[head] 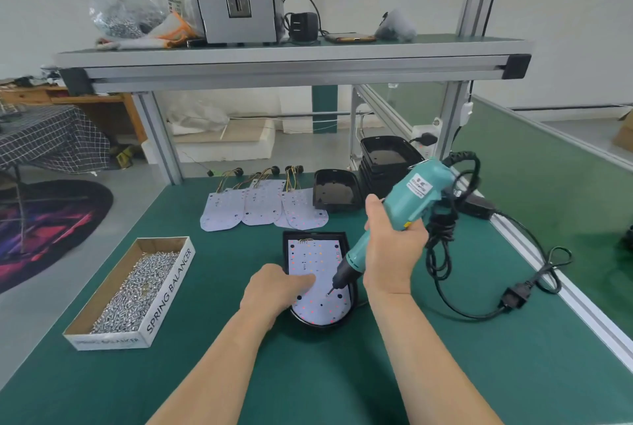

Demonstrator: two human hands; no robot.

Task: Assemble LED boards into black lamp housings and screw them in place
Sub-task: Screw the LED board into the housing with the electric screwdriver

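One LED board in housing; left hand presses it, finger straight; right hand grips screwdriver.

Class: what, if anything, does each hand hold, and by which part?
The right hand grips the teal electric screwdriver around the middle of its body. The left hand holds nothing; a finger presses the LED board.

Both bare forearms are stretched forward from the lower edge. The left hand is laid palm down, its forefinger extended and pressed onto the white LED-dotted board. The right hand is held higher, wrapped round the teal electric screwdriver, which is tilted with its bit down-left.
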